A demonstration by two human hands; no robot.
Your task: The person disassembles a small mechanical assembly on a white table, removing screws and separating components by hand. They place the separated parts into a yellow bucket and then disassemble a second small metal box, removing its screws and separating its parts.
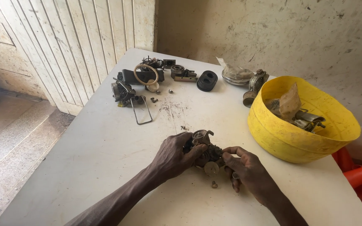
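Over the near middle of the white table [84, 155], the left hand [173, 155] is closed around the left side of a small, grimy metal carburettor-like part [206, 151], fingers curled over its top and thumb pressed against its side. The part sits just above the tabletop between both hands, a round disc showing at its lower edge. The right hand [246, 170] pinches the part's right side between thumb and forefinger, the other fingers folded under. A small loose screw [214, 184] lies on the table just below the part. Toward the far edge, left of centre, lies a cluster of dark metal parts [137, 81] with a tan rubber ring [146, 74] and a bent wire loop [141, 111], then a black oval rubber piece [207, 80]. At the right stands a yellow plastic basin [290, 138] holding more metal pieces.
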